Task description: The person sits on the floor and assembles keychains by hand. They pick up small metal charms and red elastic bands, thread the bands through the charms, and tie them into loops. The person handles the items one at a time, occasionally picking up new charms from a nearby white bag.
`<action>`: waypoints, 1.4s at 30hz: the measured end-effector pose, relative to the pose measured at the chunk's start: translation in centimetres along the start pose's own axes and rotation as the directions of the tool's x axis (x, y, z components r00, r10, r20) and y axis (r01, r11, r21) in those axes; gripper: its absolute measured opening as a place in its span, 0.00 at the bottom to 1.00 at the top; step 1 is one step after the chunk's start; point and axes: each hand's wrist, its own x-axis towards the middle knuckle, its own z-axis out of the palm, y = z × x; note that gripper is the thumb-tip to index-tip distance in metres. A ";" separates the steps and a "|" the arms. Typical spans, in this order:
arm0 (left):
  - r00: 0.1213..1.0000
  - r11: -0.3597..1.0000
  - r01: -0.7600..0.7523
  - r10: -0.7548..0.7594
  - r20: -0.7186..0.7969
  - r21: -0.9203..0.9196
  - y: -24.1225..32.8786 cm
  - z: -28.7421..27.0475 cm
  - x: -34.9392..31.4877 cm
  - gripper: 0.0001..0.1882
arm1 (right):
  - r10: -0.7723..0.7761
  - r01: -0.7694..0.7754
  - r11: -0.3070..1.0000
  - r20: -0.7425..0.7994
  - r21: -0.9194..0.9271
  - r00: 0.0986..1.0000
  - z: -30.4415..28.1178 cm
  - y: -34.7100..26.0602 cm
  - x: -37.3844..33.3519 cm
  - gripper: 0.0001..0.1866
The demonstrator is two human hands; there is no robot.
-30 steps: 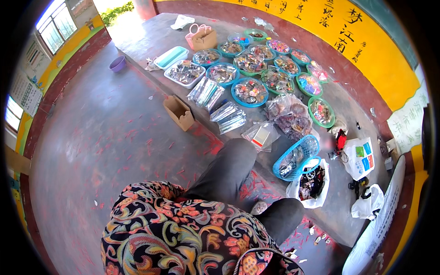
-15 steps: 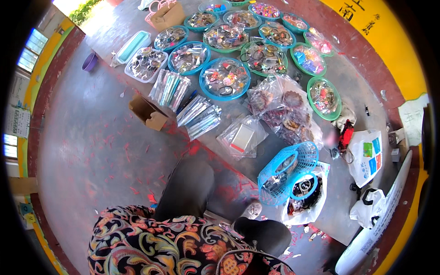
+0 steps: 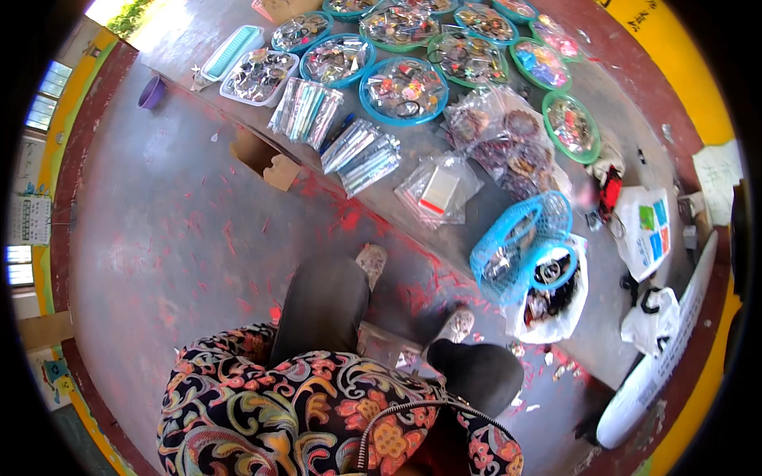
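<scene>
Neither of my hands shows; my patterned jacket (image 3: pixel 309 412) fills the lower part of the view, with a sleeve (image 3: pixel 490 448) at its right side. Beyond my dark-trousered knees (image 3: pixel 321 309), a blue plastic basket (image 3: pixel 556 213) stands tilted on the floor with clear-wrapped things inside. Against it sits an open white bag (image 3: pixel 578 309) of small dark and red items. Farther off lie clear packs of pens (image 3: pixel 369 163), a clear bag with a white box (image 3: pixel 438 192), and clear bags of dark ring-shaped items (image 3: pixel 520 131).
Several round baskets (image 3: pixel 365 101) of small packaged goods stand at the back. An open cardboard box (image 3: pixel 282 172) and a purple bucket (image 3: pixel 151 94) are to the left. White bags (image 3: pixel 644 234) and a long white sack (image 3: pixel 663 373) lie at the right, by the wall.
The view has tilted downward and shifted, so the goods appear higher and slightly farther right. More of my shoes now shows. No object has visibly moved on the floor.
</scene>
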 end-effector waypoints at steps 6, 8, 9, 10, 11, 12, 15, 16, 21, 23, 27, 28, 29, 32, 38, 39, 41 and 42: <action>0.995 0.995 -0.096 0.096 0.001 0.025 -0.8 -1.1 -0.2 0.21 | -0.020 0.018 0.998 -0.018 -0.064 1.000 -2.5 3.5 -6.3 0.13; 0.990 0.989 -0.143 0.142 0.012 0.038 -0.5 -1.6 0.0 0.21 | -0.011 0.008 0.998 -0.037 -0.067 0.999 -2.7 4.7 -8.5 0.12; 0.989 0.988 -0.151 0.150 0.012 0.037 -0.7 -1.9 -0.3 0.21 | -0.006 0.003 0.997 -0.035 -0.076 0.999 -2.7 5.1 -9.2 0.12; 0.987 0.986 -0.160 0.159 0.013 0.038 -0.8 -2.0 -0.5 0.21 | -0.006 0.003 0.996 -0.033 -0.085 0.999 -2.9 5.4 -9.7 0.12; 0.985 0.985 -0.170 0.170 0.012 0.040 -0.8 -2.2 -0.7 0.21 | -0.005 0.002 0.996 -0.032 -0.093 0.999 -3.0 5.6 -10.3 0.12; 0.982 0.981 -0.188 0.187 0.012 0.050 -0.8 -2.7 -0.3 0.21 | -0.002 -0.001 0.995 -0.033 -0.095 0.999 -2.9 5.8 -11.0 0.12; 0.970 0.968 -0.242 0.242 0.010 0.063 -1.0 -3.8 -0.5 0.21 | 0.012 -0.017 0.993 -0.041 -0.116 0.999 -3.2 6.6 -12.5 0.12; 0.966 0.964 -0.258 0.258 0.002 0.063 -0.8 -4.3 -0.6 0.21 | 0.017 -0.022 0.993 -0.040 -0.120 0.999 -3.3 6.8 -12.8 0.12; 0.746 0.609 -0.542 0.665 -0.002 0.579 -1.2 -9.6 3.5 0.16 | 0.016 -0.020 0.989 -0.026 -0.149 1.000 -3.4 7.3 -13.7 0.12; 0.529 0.567 -0.609 0.811 -0.249 0.555 0.6 -10.9 4.7 0.10 | 0.005 -0.010 0.986 -0.028 -0.169 1.000 -3.4 7.2 -13.6 0.12; 0.242 0.539 -0.757 0.757 -0.607 0.370 12.2 -14.8 -4.2 0.06 | -0.004 -0.001 0.984 -0.028 -0.181 1.000 -3.3 7.6 -14.6 0.12; 0.118 0.439 -0.765 0.814 -0.568 0.471 13.3 -16.0 -4.9 0.06 | -0.016 0.011 0.982 -0.022 -0.188 1.000 -3.3 7.7 -14.6 0.11; -0.005 0.332 -0.756 0.859 -0.512 0.564 14.4 -17.2 -5.4 0.05 | -0.022 0.019 0.980 -0.015 -0.196 1.000 -3.3 7.9 -14.7 0.11; -0.234 0.193 -0.646 0.871 -0.432 0.739 18.5 -20.5 -6.8 0.06 | -0.033 0.027 0.976 -0.021 -0.215 0.999 -3.6 8.7 -15.4 0.11; -0.442 0.170 -0.416 0.821 -0.362 0.894 25.4 -25.2 -9.3 0.08 | -0.120 0.127 0.949 0.044 -0.290 0.992 -4.2 8.4 -14.2 0.11; -0.465 0.197 -0.447 0.782 -0.415 0.873 26.9 -25.5 -9.2 0.08 | -0.136 0.149 0.941 0.065 -0.304 0.989 -4.3 8.1 -14.0 0.11; -0.244 0.202 -0.871 0.613 -0.751 0.447 29.5 -25.3 -8.3 0.09 | -0.155 0.173 0.924 0.082 -0.340 0.985 -4.5 7.6 -13.6 0.11; 0.116 0.098 -0.992 0.510 -0.852 -0.077 30.3 -24.9 -7.8 0.10 | -0.172 0.197 0.913 0.102 -0.356 0.980 -4.6 7.2 -13.2 0.11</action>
